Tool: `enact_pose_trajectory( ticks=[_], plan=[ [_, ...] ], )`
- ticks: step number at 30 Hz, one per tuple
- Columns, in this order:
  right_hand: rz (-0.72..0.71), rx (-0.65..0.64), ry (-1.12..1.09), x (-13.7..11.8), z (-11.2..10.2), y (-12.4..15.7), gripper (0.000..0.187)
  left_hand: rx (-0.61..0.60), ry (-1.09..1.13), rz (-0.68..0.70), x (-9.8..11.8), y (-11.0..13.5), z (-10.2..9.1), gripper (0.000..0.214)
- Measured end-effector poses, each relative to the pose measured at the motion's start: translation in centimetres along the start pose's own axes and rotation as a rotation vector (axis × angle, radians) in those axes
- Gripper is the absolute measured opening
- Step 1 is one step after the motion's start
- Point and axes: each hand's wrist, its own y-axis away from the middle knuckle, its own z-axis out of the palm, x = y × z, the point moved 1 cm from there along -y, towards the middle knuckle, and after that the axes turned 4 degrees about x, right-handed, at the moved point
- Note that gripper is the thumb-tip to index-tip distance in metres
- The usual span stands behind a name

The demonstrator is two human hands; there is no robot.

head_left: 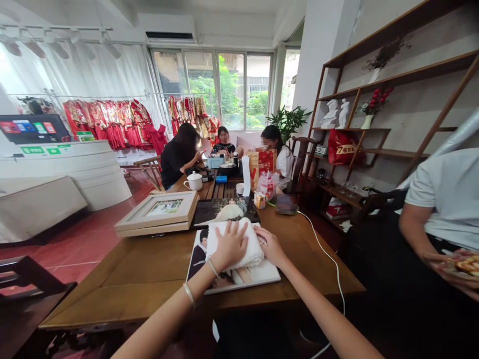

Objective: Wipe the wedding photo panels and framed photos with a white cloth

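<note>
Cloth (251, 253) folded, lying on photo book (262, 275). Left hand (230, 244) flat on top of cloth, fingers spread, clasping nothing. Right hand (272, 247) touches cloth's right edge; cannot tell its grip.

Both bare arms are reaching forward and drawing close together. The left hand (230, 244) is lying flat, palm down, with fingers spread. The right hand (272, 248) is resting just beside it, palm down, fingers angling inward.
</note>
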Motion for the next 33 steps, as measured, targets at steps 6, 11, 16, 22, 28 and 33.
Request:
enact_pose_trajectory(
  ticks=[6,11,16,22,28,33],
  plan=[
    [0.021,0.012,-0.013,0.1,-0.1,0.1,0.044,0.042,0.067,0.078,1.9,4.5,-0.1,0.052],
    [-0.003,-0.001,0.012,0.1,0.0,0.1,0.033,-0.025,0.157,0.146,0.4,6.9,-0.8,0.051],
    [0.012,0.001,0.009,0.4,0.3,0.1,0.029,-0.066,0.100,0.022,-3.4,5.2,-1.1,0.050],
    [0.027,0.006,0.014,0.5,0.3,0.1,0.029,-0.060,0.081,-0.001,-7.4,1.6,-0.9,0.047],
    [0.012,0.000,0.022,0.4,0.2,0.0,0.029,-0.048,0.133,0.009,-10.5,4.8,-1.0,0.047],
    [0.021,0.040,0.030,0.2,0.1,0.0,0.029,-0.054,0.157,-0.008,-14.7,8.8,-1.5,0.050]
  ],
)
